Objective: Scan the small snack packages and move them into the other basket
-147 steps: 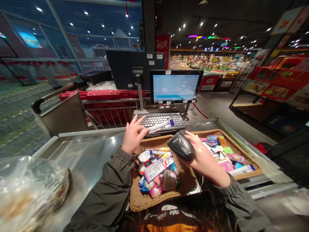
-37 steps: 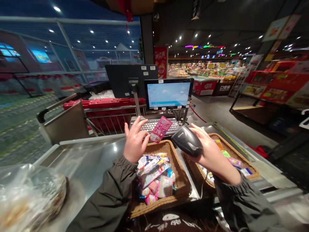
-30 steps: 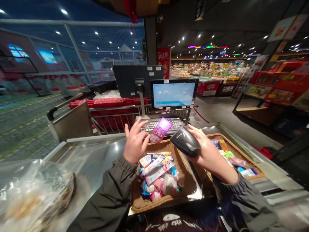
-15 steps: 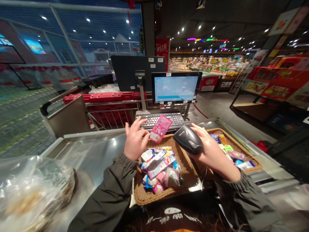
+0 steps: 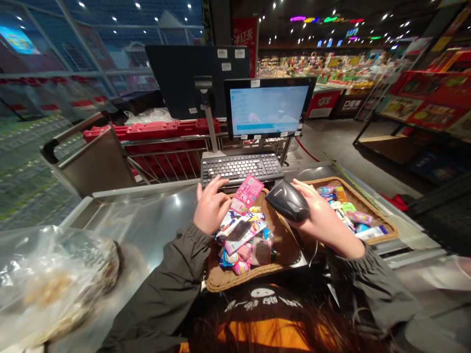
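Between thumb and finger, my left hand (image 5: pixel 211 207) pinches a flat pink printed packet (image 5: pixel 247 195) by its lower left edge, tilted above the near basket. My right hand (image 5: pixel 319 215) is wrapped round a black barcode scanner (image 5: pixel 287 201), whose head points left toward the packet. Beneath both hands is a brown wicker basket (image 5: pixel 290 240) with a pile of small colourful packets (image 5: pixel 246 240) in its left part. Just beyond the packet lies a black keyboard (image 5: pixel 243 166).
A lit monitor (image 5: pixel 270 112) stands behind the keyboard, beside a second screen (image 5: pixel 198 81) facing away. Another wicker basket (image 5: pixel 392 235) holds wrapped goods at right. On the metal counter (image 5: pixel 154 220), a clear plastic bag (image 5: pixel 55 284) lies at left. A shopping cart (image 5: pixel 162 159) stands beyond.
The view has tipped down and come slightly closer. The pink packet and scanner stay in my hands, nearly unmoved relative to each other; the scanner's shadow now falls on the pile.
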`<action>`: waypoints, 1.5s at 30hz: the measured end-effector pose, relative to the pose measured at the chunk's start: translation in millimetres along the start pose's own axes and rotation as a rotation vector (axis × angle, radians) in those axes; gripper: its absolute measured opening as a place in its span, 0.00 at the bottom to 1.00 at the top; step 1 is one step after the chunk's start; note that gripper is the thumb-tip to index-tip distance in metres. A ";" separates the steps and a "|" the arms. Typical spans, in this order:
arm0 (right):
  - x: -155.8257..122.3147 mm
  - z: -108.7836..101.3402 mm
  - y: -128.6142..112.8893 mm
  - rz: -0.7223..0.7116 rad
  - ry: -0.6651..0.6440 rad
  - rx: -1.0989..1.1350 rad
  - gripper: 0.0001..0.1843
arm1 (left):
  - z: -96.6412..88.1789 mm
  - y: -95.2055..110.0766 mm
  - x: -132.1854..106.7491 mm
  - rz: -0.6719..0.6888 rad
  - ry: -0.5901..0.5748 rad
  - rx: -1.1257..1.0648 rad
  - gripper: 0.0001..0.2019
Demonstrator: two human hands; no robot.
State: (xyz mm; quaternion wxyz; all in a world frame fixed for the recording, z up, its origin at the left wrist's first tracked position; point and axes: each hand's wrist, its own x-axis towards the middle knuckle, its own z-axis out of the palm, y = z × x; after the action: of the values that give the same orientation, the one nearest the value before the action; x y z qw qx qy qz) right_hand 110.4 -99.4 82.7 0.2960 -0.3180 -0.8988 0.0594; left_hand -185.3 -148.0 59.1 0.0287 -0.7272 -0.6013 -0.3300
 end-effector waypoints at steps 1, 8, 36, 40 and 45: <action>-1.9 1.3 2.8 0.012 -0.006 0.000 0.22 | 3.6 -0.6 -1.4 0.001 -0.030 -0.006 0.10; -11.5 2.6 18.7 0.083 -0.052 0.004 0.21 | 32.6 -1.9 -10.6 0.014 -0.200 -0.044 0.11; -94.6 -77.4 106.7 0.400 0.192 -0.100 0.33 | 107.9 60.4 7.0 0.323 -0.552 0.051 0.10; -113.4 -89.6 123.3 0.485 0.252 -0.143 0.34 | 136.3 103.2 41.6 0.440 -0.592 0.009 0.08; -128.0 -96.8 132.3 0.534 0.280 -0.123 0.35 | 209.6 164.2 79.5 0.472 -0.727 0.056 0.12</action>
State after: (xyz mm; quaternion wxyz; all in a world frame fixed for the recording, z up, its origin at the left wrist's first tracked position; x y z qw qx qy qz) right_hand 316.2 -80.3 59.7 0.3710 -0.5653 -0.7358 0.0364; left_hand 59.5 -33.2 -5.3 -0.0903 -0.9126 -0.3981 -0.0203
